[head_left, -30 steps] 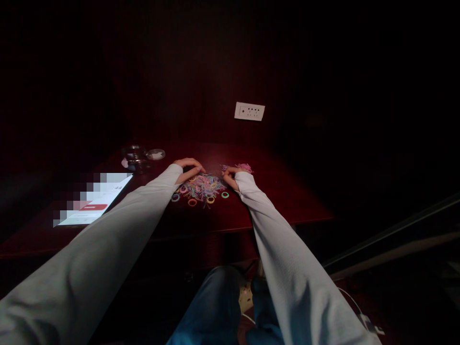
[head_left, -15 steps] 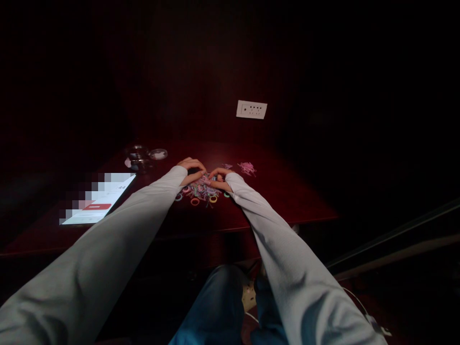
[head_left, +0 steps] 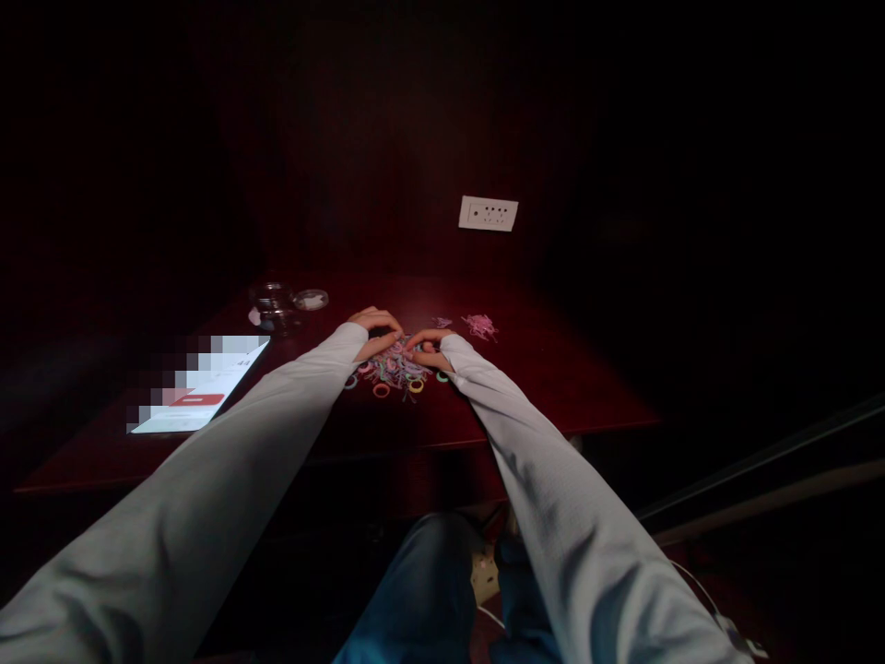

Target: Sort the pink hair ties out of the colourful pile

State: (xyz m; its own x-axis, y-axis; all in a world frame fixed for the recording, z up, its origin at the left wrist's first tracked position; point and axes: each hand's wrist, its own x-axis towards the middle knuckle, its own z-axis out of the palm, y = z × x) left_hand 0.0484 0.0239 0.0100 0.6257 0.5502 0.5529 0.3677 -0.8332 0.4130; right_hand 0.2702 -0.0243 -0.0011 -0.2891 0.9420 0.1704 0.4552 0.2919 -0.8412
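Note:
A heap of small, colourful hair ties (head_left: 394, 371) lies on the dark red table, some of them looped into rings along its near edge. My left hand (head_left: 377, 325) arches over the left side of the heap, thumb and fingertips pinched together. From the right, my right hand (head_left: 431, 343) reaches into the same heap with bent fingers, its tips close to those of my left hand. Whatever is between the fingertips of either hand is too small to make out. Beyond my right hand lie a pink pile (head_left: 479, 326) and a smaller purplish pile (head_left: 442, 323) of similar pieces.
A lit tablet-like screen (head_left: 207, 392) lies to the left, beside my left sleeve. Behind it stands a clear jar (head_left: 273, 300), with a round clear lid (head_left: 311, 300) next to it. A white wall socket (head_left: 488, 214) is on the back panel. The table's front edge (head_left: 415, 449) runs below my forearms.
The whole view has shifted slightly, so everything sits a little farther right. Both hands stay at the heap, with only small finger movements.

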